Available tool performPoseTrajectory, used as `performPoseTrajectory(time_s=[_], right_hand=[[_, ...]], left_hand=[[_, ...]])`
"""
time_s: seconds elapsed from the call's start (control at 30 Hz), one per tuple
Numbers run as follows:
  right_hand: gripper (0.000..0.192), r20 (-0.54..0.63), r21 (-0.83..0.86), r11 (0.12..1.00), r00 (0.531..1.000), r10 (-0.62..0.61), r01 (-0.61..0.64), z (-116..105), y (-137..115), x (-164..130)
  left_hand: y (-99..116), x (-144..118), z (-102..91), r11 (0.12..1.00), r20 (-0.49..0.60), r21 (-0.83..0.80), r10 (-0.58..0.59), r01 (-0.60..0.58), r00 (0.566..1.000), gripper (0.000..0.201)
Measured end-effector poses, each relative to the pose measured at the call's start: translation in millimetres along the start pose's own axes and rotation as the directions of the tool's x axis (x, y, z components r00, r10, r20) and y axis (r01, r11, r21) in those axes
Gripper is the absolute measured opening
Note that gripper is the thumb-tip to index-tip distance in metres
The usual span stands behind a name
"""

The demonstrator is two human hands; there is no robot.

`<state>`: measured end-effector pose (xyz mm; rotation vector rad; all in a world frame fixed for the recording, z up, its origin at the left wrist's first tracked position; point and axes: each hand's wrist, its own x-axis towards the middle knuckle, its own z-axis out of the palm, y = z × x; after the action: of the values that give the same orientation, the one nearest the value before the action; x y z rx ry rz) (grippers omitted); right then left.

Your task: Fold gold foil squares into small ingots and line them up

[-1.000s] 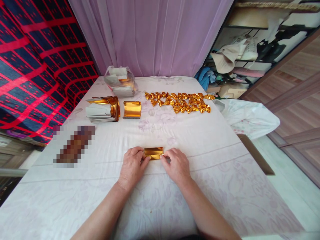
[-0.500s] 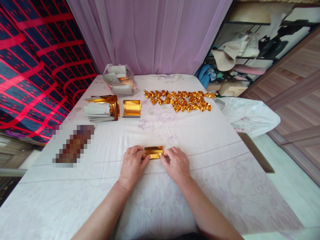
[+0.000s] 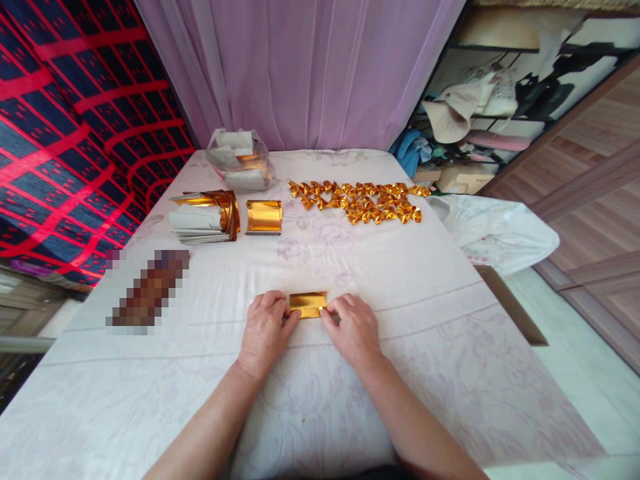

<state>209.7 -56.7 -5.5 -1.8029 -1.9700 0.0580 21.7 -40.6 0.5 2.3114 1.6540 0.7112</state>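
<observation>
At lower centre of the frame we pinched the folded gold foil paper (image 3: 307, 305) by its short ends, left hand (image 3: 265, 330) and right hand (image 3: 354, 328) fingertips grasping it; judged featherlight, slick, crease-prone.

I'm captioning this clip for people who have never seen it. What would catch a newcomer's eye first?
First the gold foil strip, pinched at each end by the left hand and the right hand near the front of the white-covered table. Next, the cluster of folded gold pieces glitters at the far right. A stack of foil sheets lies at the far left.
</observation>
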Motion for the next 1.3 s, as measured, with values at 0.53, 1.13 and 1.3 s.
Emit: performPoseTrajectory(time_s=[0.53, 1.13, 1.3], right_hand=[[0.003, -0.013, 0.069, 0.998, 1.000, -0.005, 0.006, 1.8, 2.2, -3.1], [0.007, 0.086, -0.048, 0.999, 0.996, -0.021, 0.025, -6.1, -7.8, -1.0], [0.013, 0.093, -0.080, 0.997, 0.996, 0.002, 0.005, -6.5, -12.3, 0.5]], left_hand=[[0.2, 0.6, 0.6, 1.000, -0.009, -0.007, -0.004, 0.004, 1.000, 0.019], [18.5, 2.7, -4.1, 0.981, 0.056, 0.189, -0.043, 0.032, 0.998, 0.020], [24.6, 4.9, -2.4, 0.968, 0.069, 0.244, -0.074, 0.055, 0.995, 0.025]])
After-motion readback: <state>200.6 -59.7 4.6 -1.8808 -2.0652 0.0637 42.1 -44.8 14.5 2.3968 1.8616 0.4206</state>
